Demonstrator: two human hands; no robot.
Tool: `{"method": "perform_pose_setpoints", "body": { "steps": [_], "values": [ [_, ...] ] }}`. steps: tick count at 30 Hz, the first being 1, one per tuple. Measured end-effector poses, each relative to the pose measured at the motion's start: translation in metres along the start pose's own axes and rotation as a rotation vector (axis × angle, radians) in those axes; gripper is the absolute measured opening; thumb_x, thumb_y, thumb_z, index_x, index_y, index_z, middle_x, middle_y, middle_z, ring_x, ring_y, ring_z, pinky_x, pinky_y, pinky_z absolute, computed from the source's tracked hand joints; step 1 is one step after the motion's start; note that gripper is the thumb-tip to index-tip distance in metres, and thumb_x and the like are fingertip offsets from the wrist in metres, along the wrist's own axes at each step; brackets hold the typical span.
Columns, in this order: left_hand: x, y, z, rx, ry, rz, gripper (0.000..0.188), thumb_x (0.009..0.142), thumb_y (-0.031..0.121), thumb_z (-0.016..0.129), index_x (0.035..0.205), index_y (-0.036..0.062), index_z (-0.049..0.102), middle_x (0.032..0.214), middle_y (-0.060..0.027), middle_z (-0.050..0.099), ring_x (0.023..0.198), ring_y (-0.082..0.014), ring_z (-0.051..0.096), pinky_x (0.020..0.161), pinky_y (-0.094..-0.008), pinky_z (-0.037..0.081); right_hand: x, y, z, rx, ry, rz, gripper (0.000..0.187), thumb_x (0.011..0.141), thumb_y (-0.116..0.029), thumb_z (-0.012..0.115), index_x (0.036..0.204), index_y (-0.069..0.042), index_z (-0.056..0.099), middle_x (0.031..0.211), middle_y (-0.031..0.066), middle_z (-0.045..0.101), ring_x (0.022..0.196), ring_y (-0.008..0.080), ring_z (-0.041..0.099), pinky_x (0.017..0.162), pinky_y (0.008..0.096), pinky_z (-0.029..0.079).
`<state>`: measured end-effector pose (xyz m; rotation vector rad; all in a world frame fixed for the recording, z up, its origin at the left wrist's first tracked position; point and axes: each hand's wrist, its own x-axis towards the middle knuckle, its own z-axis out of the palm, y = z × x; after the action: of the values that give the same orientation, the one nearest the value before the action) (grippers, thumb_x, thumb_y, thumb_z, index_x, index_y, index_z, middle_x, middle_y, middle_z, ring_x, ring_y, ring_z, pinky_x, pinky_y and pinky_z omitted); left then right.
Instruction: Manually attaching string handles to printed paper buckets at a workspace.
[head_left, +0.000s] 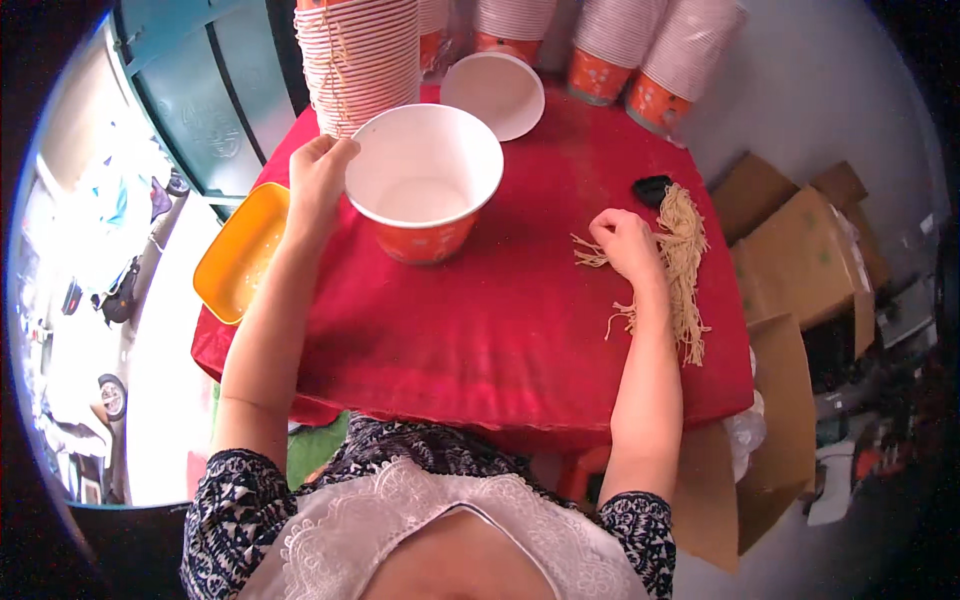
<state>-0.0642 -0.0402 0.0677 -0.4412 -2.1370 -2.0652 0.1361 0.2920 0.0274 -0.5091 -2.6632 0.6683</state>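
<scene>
A large paper bucket (425,238), white inside and orange with pale prints outside, stands tilted slightly toward me on the red cloth. My left hand (318,185) pinches its rim on the left side, thumb over the edge. To the right lies a bundle of beige cords (684,245) with frayed ends, a black piece (652,190) at its far end. My right hand (630,245) is over the bundle's left edge, fingers curled closed on cord strands whose loose ends poke out to the left.
Behind the bucket rises a tall stack of paper buckets (360,65), beside a white round lid or bowl (492,95). More wrapped stacks (610,45) line the back. A yellow tray (240,255) sits at the table's left edge. Cardboard boxes (800,250) stand right of the table.
</scene>
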Motion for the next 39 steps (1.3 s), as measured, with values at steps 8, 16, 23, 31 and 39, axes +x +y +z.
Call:
{"method": "perform_pose_setpoints", "body": {
  "steps": [8,16,23,31,39],
  "values": [
    [-0.011,0.002,0.008,0.284,0.197,0.527,0.022,0.088,0.020,0.060,0.096,-0.0008,0.059,0.091,-0.0174,0.063,0.089,-0.0272,0.062,0.079,-0.0358,0.048,-0.002,-0.005,-0.012,-0.040,0.004,-0.067,0.016,0.083,-0.014,0.062,0.090,-0.003,0.069,0.091,0.0183,0.068,0.089,0.0346,0.065,0.077,0.0429,0.050],
    [-0.023,0.014,0.007,0.445,0.230,0.917,0.013,0.084,0.008,0.059,0.094,0.0000,0.059,0.115,-0.0196,0.056,0.110,-0.0325,0.054,0.093,-0.0410,0.043,-0.038,-0.011,-0.055,-0.115,-0.197,-0.356,0.008,0.082,-0.008,0.060,0.083,-0.004,0.067,0.091,0.0122,0.061,0.095,0.0303,0.057,0.089,0.0397,0.044],
    [-0.020,0.012,0.009,0.396,0.210,0.906,0.013,0.086,0.008,0.057,0.094,-0.0017,0.059,0.117,-0.0189,0.056,0.109,-0.0311,0.055,0.092,-0.0395,0.044,-0.088,0.007,-0.058,-0.113,-0.292,-0.324,0.012,0.077,-0.006,0.069,0.088,-0.004,0.065,0.102,0.0085,0.053,0.108,0.0274,0.048,0.097,0.0378,0.041],
    [-0.022,0.021,0.008,0.377,0.169,0.938,0.011,0.085,0.005,0.057,0.092,-0.0024,0.059,0.115,-0.0201,0.057,0.110,-0.0318,0.054,0.094,-0.0389,0.042,-0.091,0.019,-0.035,-0.167,-0.236,-0.356,0.006,0.082,-0.009,0.065,0.084,-0.005,0.061,0.095,0.0083,0.052,0.098,0.0272,0.048,0.089,0.0387,0.042],
    [-0.063,0.048,-0.006,0.375,0.133,0.902,0.008,0.083,-0.002,0.056,0.091,-0.0039,0.057,0.108,-0.0176,0.058,0.100,-0.0267,0.058,0.086,-0.0343,0.045,-0.105,-0.009,-0.026,-0.058,-0.112,-0.412,0.008,0.083,-0.006,0.062,0.081,-0.003,0.055,0.094,0.0107,0.053,0.096,0.0300,0.048,0.087,0.0412,0.040]
  ]
}}
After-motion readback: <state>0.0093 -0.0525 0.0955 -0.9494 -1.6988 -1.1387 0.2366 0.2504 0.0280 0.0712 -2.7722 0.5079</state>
